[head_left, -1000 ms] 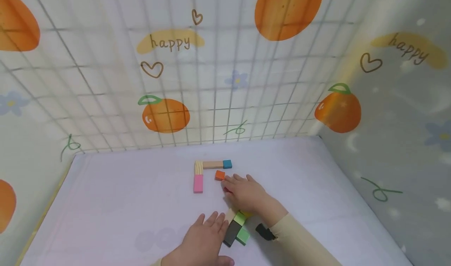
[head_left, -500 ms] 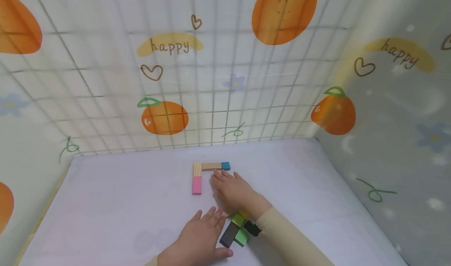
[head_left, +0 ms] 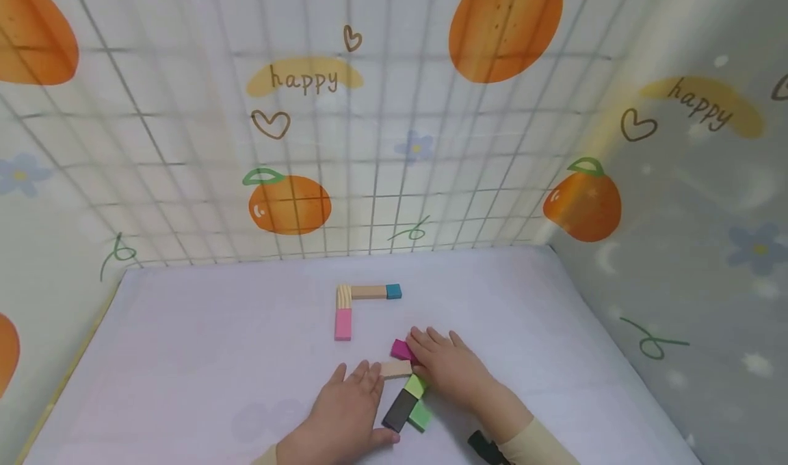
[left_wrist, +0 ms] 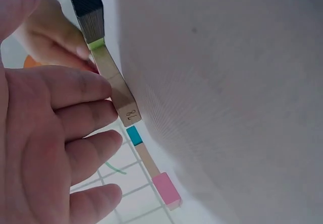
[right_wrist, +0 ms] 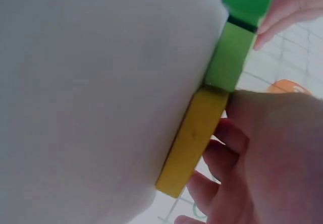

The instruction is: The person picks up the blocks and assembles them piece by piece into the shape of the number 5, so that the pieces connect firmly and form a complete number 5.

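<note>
My left hand [head_left: 345, 410] lies low over the table, fingers extended, its fingertips at the left end of a plain wooden block [head_left: 396, 369]. In the left wrist view this block [left_wrist: 118, 93] stands by the fingertips. My right hand [head_left: 458, 369] spreads over the right side of the group, fingers fairly straight, beside a magenta block [head_left: 403, 349]. A yellow block [right_wrist: 192, 141] lies alongside that hand in the right wrist view but is hidden from the head view. A lime block [head_left: 415, 386], a dark grey block [head_left: 400, 410] and a green block [head_left: 421, 416] adjoin one another between the hands.
Farther back, a pink block [head_left: 343, 324], a striped wooden block [head_left: 344, 297], a tan block [head_left: 369, 292] and a blue block [head_left: 394, 291] form a corner shape on the white table [head_left: 215, 355]. Printed curtains [head_left: 394, 178] enclose the table.
My right hand went forward and left, then came back nearer and right. The orange block is now out of sight; the magenta one shows. The plain wooden block has turned more crosswise.
</note>
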Demonstrator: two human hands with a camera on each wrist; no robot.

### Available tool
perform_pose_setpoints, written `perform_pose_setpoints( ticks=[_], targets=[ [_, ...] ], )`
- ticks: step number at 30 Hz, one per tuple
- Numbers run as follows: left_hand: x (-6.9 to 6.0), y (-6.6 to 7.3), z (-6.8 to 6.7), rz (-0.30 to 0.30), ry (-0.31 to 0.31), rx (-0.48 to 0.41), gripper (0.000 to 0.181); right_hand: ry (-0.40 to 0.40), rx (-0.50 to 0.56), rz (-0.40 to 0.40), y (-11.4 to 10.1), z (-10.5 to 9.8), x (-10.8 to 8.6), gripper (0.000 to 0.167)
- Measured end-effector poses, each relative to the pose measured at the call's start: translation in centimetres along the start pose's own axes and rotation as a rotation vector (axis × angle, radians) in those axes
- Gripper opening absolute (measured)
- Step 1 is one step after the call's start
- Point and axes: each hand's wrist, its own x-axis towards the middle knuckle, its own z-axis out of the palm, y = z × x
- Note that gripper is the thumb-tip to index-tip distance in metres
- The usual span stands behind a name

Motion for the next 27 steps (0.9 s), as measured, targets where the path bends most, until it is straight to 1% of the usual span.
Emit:
perform_pose_setpoints(
  ticks=[5, 10, 15, 17, 18, 20, 22, 25, 27],
  targets=[
    [0.1, -0.3, -0.2, -0.024, 0.018, -0.005, 0.093, -0.025, -0.008, 0.023, 0.7, 0.0, -1.6, 0.059],
    [0.3, -0.4, -0.5, -0.028, 0.030, -0.014, 0.094, -0.045, -0.013, 0.065, 1.7, 0.0, -3.1, 0.059],
    [1.3, -0.6, -0.6, -0.045, 0.048, -0.012, 0.094, -0.065, -0.004, 0.131, 1.8, -0.4, -4.4, 0.062],
    [2.0, -0.7, -0.6, -0.047, 0.056, -0.004, 0.094, -0.054, 0.010, 0.158, 1.5, -0.8, -4.6, 0.067],
    [2.2, -0.7, -0.6, -0.049, 0.059, -0.001, 0.094, -0.046, 0.017, 0.155, 1.3, -0.9, -4.6, 0.069],
    [2.7, -0.8, -0.6, -0.052, 0.059, -0.003, 0.095, -0.035, 0.039, 0.122, 0.5, -1.2, -4.3, 0.073],
    [3.0, -0.9, -0.7, -0.055, 0.050, -0.013, 0.095, -0.030, 0.069, 0.051, -0.5, -1.4, -3.8, 0.073],
    [3.4, -1.1, -0.8, -0.057, 0.034, -0.041, 0.094, -0.055, 0.081, -0.050, -1.7, -1.4, -2.8, 0.068],
    [3.5, -1.2, -0.9, -0.054, 0.024, -0.067, 0.094, -0.072, 0.079, -0.075, -2.0, -1.2, -2.2, 0.065]
  ],
)
